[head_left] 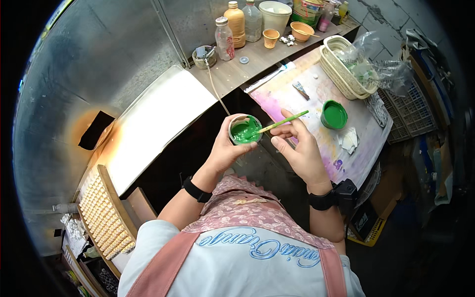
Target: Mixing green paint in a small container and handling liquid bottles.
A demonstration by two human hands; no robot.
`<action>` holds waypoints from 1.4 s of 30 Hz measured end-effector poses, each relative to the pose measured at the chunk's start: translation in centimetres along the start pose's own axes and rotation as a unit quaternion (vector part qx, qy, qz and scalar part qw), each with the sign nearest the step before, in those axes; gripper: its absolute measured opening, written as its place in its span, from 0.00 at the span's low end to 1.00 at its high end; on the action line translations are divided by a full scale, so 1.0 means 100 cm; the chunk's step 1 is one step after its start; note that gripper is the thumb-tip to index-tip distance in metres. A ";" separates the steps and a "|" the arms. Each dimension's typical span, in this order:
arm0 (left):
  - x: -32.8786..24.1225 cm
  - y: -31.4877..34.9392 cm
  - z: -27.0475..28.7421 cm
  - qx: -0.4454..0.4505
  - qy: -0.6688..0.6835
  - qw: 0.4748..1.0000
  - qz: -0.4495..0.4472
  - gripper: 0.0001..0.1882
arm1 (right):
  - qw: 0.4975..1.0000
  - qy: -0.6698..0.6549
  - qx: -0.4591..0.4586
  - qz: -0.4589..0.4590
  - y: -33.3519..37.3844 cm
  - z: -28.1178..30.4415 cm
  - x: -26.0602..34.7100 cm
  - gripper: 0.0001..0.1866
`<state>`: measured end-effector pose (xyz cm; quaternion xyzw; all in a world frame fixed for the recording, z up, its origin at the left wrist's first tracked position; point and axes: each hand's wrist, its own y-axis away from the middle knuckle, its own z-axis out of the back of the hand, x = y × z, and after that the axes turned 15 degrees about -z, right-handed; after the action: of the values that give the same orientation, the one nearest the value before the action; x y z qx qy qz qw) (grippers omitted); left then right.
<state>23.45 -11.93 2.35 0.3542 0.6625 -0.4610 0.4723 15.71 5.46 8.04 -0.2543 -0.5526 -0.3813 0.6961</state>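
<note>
My left hand (224, 147) is wrapped around a small clear cup (240, 142) with green paint inside and smeared on its wall. A thin green-stained stick (284, 122) slants out of this cup to the upper right, its lower end in the paint. The fingers of my right hand (301, 148) lie about the stick's middle, holding it lightly, with the thumb apart below. Whether the stick has bristles is hidden by the paint. On the stained table to the right stands a bigger tub of green paint (334, 115).
Crumpled white tissue (349, 140) and a cream plastic basket (341, 74) lie on the stained table (316, 89). Bottles, including an orange one (234, 24), and an orange cup (270, 38) line the back shelf (232, 74). A rack of small pale pieces (106, 213) stands left.
</note>
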 end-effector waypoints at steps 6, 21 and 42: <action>0.023 -0.019 0.082 -0.114 -0.037 0.993 -0.019 0.35 | 0.998 -0.039 0.005 -0.050 -0.059 -0.059 -0.019 0.20; 0.084 -0.062 0.174 -0.288 -0.069 0.955 -0.019 0.35 | 0.950 -0.238 0.044 -0.197 -0.129 -0.144 -0.023 0.19; 0.100 -0.050 0.184 -0.296 -0.076 0.952 0.018 0.49 | 0.904 -0.307 0.149 -0.259 -0.137 -0.133 -0.032 0.11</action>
<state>21.45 -30.64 -8.18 0.1745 0.7250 -0.2610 0.6130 11.92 -12.00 0.61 -0.0994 -0.8357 -0.3644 0.3987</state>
